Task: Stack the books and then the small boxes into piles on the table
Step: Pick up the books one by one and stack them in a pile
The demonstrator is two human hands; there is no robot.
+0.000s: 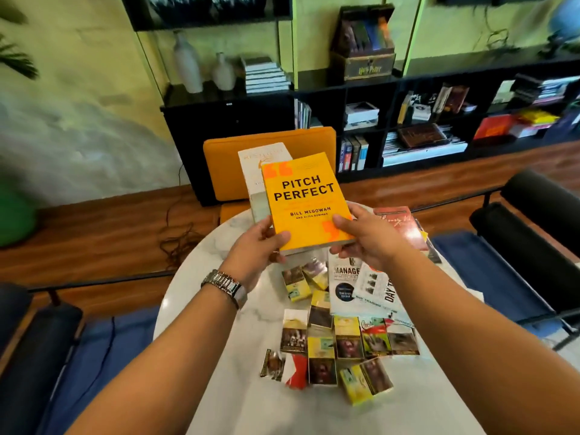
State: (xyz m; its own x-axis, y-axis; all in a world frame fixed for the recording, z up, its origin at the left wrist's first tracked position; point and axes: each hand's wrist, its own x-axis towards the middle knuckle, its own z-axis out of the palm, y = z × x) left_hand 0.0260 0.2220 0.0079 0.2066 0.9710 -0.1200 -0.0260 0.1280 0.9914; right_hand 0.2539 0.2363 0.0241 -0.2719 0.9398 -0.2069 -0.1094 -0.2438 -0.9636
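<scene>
A yellow book titled "Pitch Perfect" (306, 199) is held above the white marble table (226, 387), on top of a white book (260, 180) that sticks out behind it. My left hand (257, 249) grips the lower left corner of the two books, my right hand (367, 237) the lower right. Under my right hand lie two white books (364, 290), and a red book (398, 224) lies farther back. Several small boxes (329, 337) are scattered flat on the table in front of me, yellow, brown and red ones.
An orange chair (226, 158) stands behind the table, black chairs at the left (34, 356) and right (533, 224). A black bookshelf (392, 105) with books and vases lines the wall. Cables (179, 243) lie on the wooden floor.
</scene>
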